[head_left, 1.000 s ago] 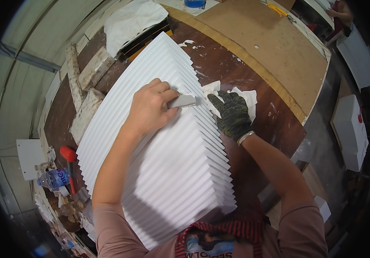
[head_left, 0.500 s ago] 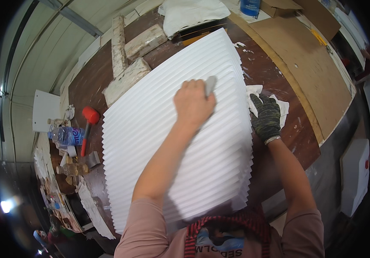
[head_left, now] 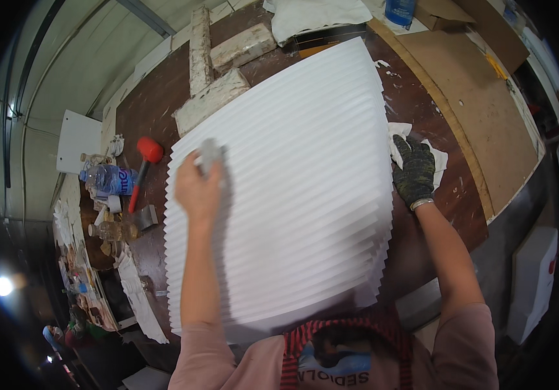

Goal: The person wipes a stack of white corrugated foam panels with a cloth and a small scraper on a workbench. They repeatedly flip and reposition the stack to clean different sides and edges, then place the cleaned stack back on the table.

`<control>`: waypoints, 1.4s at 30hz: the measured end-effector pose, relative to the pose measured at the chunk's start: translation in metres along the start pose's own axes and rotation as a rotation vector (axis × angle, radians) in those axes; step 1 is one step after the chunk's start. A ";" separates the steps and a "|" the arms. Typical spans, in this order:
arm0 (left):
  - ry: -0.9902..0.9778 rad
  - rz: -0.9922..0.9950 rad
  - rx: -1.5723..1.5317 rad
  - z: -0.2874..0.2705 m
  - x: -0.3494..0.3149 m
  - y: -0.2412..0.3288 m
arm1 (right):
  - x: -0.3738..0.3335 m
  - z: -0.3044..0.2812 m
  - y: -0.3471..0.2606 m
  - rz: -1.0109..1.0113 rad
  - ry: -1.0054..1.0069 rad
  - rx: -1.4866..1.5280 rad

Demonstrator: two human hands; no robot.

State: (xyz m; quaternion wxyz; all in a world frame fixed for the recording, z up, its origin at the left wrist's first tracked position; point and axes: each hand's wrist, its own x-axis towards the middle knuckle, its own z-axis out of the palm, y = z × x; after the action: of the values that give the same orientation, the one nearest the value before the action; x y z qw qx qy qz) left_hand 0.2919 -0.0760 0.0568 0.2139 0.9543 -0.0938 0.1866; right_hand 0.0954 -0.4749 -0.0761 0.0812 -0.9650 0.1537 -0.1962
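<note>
A large white panel with wavy ridges and zigzag edges point(head_left: 292, 162) lies on the brown table in front of me. Near its left edge, my bare left hand point(head_left: 196, 192) grips a small grey block point(head_left: 210, 153), slightly blurred, against the ridged surface. Beyond the panel's right edge is my right hand point(head_left: 415, 172), in a dark mottled glove. Its fingers are bent over a crumpled white cloth point(head_left: 440, 159) on the tabletop; part of the cloth is hidden under the glove.
Left of the panel lie a red-headed mallet point(head_left: 150, 149), a plastic bottle point(head_left: 112, 179), and a smaller bottle point(head_left: 114, 231). Worn, whitish blocks point(head_left: 211, 101) border its far left side. A white cloth point(head_left: 318, 16), a blue container point(head_left: 400, 10) and cardboard point(head_left: 468, 84) are farther back.
My left hand has swept left and slightly nearer across the ridges with the grey block. My right hand stays at the white cloth. The whole view has shifted slightly.
</note>
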 end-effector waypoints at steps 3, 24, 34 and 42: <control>-0.025 0.261 -0.086 0.045 -0.014 0.080 | 0.001 0.000 0.000 0.039 -0.010 0.041; 0.084 -0.243 0.272 -0.093 -0.060 -0.099 | 0.001 -0.011 -0.006 0.041 -0.014 0.022; -0.061 0.007 0.080 -0.034 -0.073 -0.014 | 0.000 -0.008 -0.002 -0.004 0.015 0.025; -0.099 0.267 -0.019 -0.039 -0.041 -0.031 | 0.000 -0.014 -0.007 0.035 -0.018 0.026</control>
State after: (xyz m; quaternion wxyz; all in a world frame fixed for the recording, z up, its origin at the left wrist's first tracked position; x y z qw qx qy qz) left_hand 0.2499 -0.0267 0.0619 0.1913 0.9392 -0.2321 0.1653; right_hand 0.0921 -0.4698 -0.0619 0.0983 -0.9628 0.1674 -0.1879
